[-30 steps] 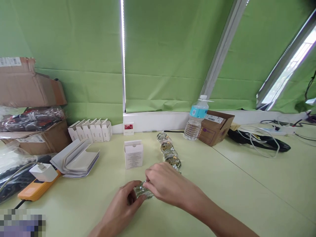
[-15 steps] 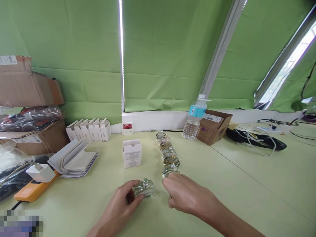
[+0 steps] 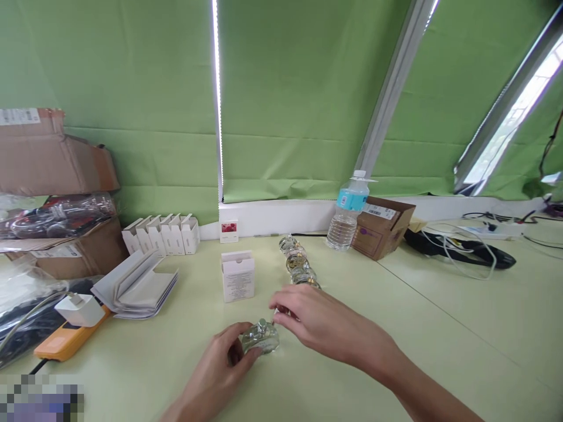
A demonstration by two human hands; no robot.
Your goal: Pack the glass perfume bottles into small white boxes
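Observation:
My left hand (image 3: 224, 357) grips a clear glass perfume bottle (image 3: 260, 339) by its left side, thumb in front and fingers behind. The bottle stands on the table, its silver neck pointing up. Just right of and above that neck is my right hand (image 3: 303, 316), its thumb and fingers drawn together in a pinch. Something small may be between those fingertips, too hidden to name. Behind the right hand a row of similar glass bottles (image 3: 295, 262) runs back toward the wall; the hand covers the nearest end. An open white carton (image 3: 238, 278) with printed text stands behind the left hand.
Several white cartons (image 3: 162, 235) line up at the back left, with folded white sheets (image 3: 141, 287) before them. A small picture box (image 3: 229, 231), water bottle (image 3: 347, 214) and brown box (image 3: 382, 228) stand along the wall. An orange power strip (image 3: 73, 337) lies left.
My right hand has moved left from the row's near end toward the held bottle, its fingers now beside the neck. My left hand keeps its grip. The view has shifted slightly.

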